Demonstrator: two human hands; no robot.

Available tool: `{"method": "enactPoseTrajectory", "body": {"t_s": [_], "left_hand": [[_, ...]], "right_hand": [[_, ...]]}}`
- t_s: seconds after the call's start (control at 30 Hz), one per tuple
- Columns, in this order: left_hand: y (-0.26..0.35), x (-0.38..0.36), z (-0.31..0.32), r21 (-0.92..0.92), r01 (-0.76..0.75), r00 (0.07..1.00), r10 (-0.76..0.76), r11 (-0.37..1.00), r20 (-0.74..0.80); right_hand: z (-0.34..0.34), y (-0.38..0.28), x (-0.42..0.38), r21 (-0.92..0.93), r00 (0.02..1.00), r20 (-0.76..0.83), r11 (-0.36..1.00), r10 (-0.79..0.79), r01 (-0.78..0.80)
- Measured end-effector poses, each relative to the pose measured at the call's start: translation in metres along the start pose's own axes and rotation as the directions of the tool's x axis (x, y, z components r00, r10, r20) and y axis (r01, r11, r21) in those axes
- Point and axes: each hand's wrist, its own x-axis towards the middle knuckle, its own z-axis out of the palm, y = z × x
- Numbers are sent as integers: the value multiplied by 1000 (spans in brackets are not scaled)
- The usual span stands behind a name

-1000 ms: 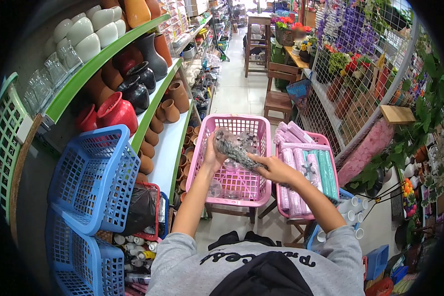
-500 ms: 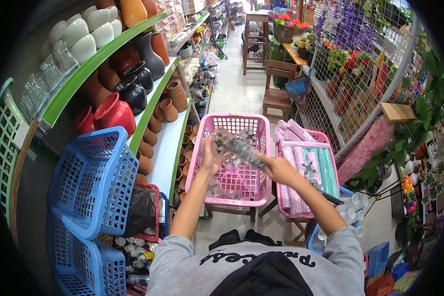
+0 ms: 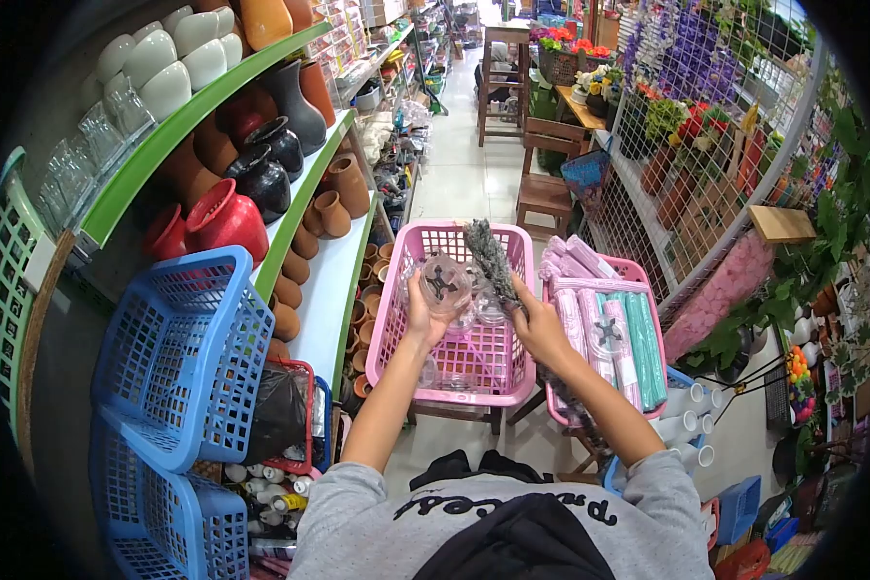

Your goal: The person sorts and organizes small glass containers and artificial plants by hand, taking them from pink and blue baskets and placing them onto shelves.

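Note:
My left hand (image 3: 427, 311) holds a clear round plastic container (image 3: 446, 282) with a dark cross-shaped mark, above the left part of a pink basket (image 3: 385, 362). My right hand (image 3: 538, 324) is closed on a grey-black feathery duster (image 3: 491, 259), whose bushy end points up and away over the basket's right side. More clear round containers (image 3: 487, 307) lie in the basket below my hands. At its right, a second pink basket (image 3: 653, 319) holds pink packs (image 3: 570, 329) and green packs (image 3: 645, 348), with another clear container (image 3: 606, 333) on top.
Blue baskets (image 3: 177, 362) are stacked at the left, beside green-edged shelves (image 3: 203, 106) of vases and pots. A wooden chair (image 3: 547, 179) and a tall stool (image 3: 505, 87) stand ahead. A wire mesh rack (image 3: 706, 145) is on the right, above white cups (image 3: 684, 425).
The duster has swung away from my left hand and now points upward and forward. My left hand has turned the container so its marked face shows.

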Motion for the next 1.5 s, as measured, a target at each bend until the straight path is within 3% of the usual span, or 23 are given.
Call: {"method": "enactPoseTrajectory", "body": {"t_s": [0.03,0.1,0.23,0.3,0.37,0.4,0.43,0.53,0.57,0.63,0.67,0.7,0.77,0.87,0.97,1.0,1.1,1.17,1.2,1.27,1.37,1.43,1.5], "left_hand": [[-1,3,-1,-4,0,1000,0,1000,2],[0,4,-6,10,-12,995,11,1000,96],[-2,2,-4,-62,8,1000,-8,998,1],[-2,2,-10,-48,16,999,-14,999,39],[-4,4,-9,-99,15,999,-10,995,52],[-6,4,-7,-165,-5,1000,7,986,10],[-5,2,-8,-161,7,1000,-4,987,13],[4,-8,-1,-135,25,999,-31,990,-41],[2,-6,1,-131,37,999,-42,991,-35],[-5,2,1,-86,41,999,-43,995,-27],[-11,10,0,-85,57,994,-49,995,94],[-14,9,8,-84,70,993,-62,994,101],[-20,8,25,-53,72,996,-69,996,48],[-40,16,27,-88,118,990,-111,989,82],[-61,27,38,-127,184,978,-168,975,124],[-68,31,42,-97,216,971,-203,972,126],[-94,37,64,-60,302,948,-292,952,127],[-113,44,73,139,264,929,-291,954,228],[-124,47,76,255,219,920,-286,942,267],[-141,51,84,404,178,944,-271,897,187],[-152,56,100,508,192,931,-319,840,176],[-162,62,104,751,-118,963,-109,649,245],[-164,62,108,773,-79,965,-144,630,217]], "right_hand": [[0,-4,-3,-4,1000,1,1000,0,0],[1,-14,-14,-332,944,313,920,-100,208],[1,3,0,-265,981,189,960,-41,92],[8,-1,-1,-192,988,155,981,9,21],[19,7,-6,-51,973,96,976,-208,214],[11,-10,-11,-252,949,296,949,-113,191],[10,-4,-9,-252,952,289,951,-104,180],[-9,9,5,-120,947,121,951,298,-284],[-5,14,0,-118,945,112,949,306,-293],[7,20,-16,-11,994,36,995,-102,102],[10,18,-25,-97,980,148,984,-135,150],[9,10,-29,-193,982,186,980,-3,40],[-6,11,-27,-83,977,147,986,157,-146],[-27,34,-39,-150,993,61,984,103,-93],[-51,72,-47,-79,957,-277,991,85,-111],[-74,57,-50,16,915,-269,952,300,-307],[-111,99,-56,-40,810,-407,877,423,-478],[-131,120,-60,-39,749,-407,809,523,-586],[-137,137,-62,-132,782,-408,817,472,-562],[-148,155,-64,-286,836,-407,818,369,-500],[-152,193,-63,-325,883,-364,847,298,-420],[-144,212,-62,-320,847,-408,815,341,-483],[-134,225,-64,-275,827,-348,795,442,-541]]}}
